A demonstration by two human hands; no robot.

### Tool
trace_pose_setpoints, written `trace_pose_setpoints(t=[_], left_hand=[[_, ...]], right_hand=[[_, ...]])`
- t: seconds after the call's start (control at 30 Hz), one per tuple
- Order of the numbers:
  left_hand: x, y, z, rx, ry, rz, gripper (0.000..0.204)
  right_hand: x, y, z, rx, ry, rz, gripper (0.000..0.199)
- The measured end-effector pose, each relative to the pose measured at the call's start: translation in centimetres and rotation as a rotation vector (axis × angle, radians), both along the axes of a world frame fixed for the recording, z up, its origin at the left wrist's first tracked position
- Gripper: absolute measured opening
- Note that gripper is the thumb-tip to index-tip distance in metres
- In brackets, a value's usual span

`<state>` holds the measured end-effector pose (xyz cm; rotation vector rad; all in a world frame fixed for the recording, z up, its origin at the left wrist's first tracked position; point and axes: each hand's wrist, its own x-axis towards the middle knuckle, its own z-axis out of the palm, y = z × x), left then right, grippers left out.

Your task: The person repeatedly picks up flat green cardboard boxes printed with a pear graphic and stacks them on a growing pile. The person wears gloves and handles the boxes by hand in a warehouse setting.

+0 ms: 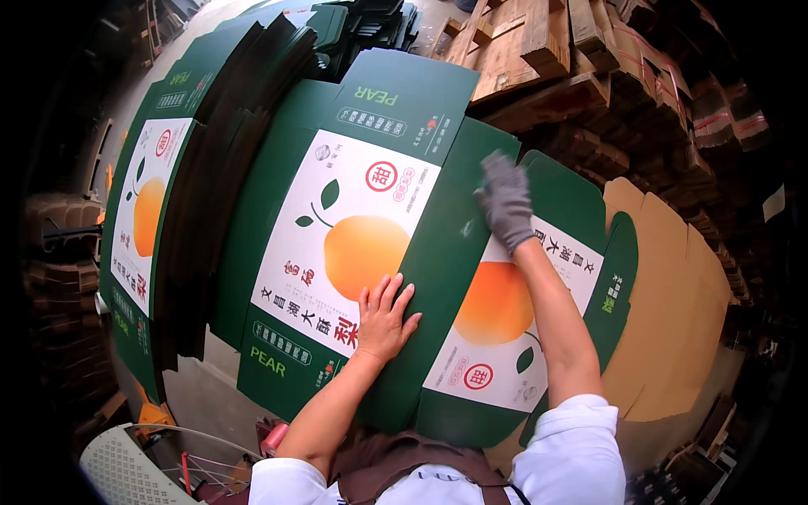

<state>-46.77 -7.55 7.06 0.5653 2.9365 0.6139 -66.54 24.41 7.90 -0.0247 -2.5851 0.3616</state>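
Pressing flat, the bare left hand (384, 320) is spread, released, on the green printed flat cardboard carton blank (370, 244) topping the stack; the grey-gloved right hand (505, 202), open, is laid at its far fold.

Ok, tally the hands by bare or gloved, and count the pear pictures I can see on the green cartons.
Bare hands: 1, the left hand, flat on the flattened green carton.
Gloved hands: 1, the right hand in a grey glove, on the same carton.
Pear pictures: 3.
Total: 5
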Motion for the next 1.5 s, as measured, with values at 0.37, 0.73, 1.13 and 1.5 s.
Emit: trace_pose_setpoints(t=[0.37, 0.73, 1.13, 1.5], left_hand=[[-1.2, -5.5, 1.5, 0.602, -0.123, 0.033, 0.056], [-2.2, -42.0, 14.6, -0.359, 0.236, 0.615, 0.078], [-1.8, -45.0, 17.4, -0.454, 0.443, 0.231, 0.014], [24.3, -42.1, 14.4, -0.066, 0.447, 1.327, 0.069]], right_hand=[[16.7, -15.5, -1.4, -0.026, -0.521, 0.597, 0.072], [13.0, -17.9, 2.4, -0.344, -0.398, 0.219, 0.022], [7.3, -57.2, 14.0, -1.689, -1.181, 0.349, 0.053], [16.4, -42.7, 9.3, -1.93, -0.445, 0.138, 0.034]])
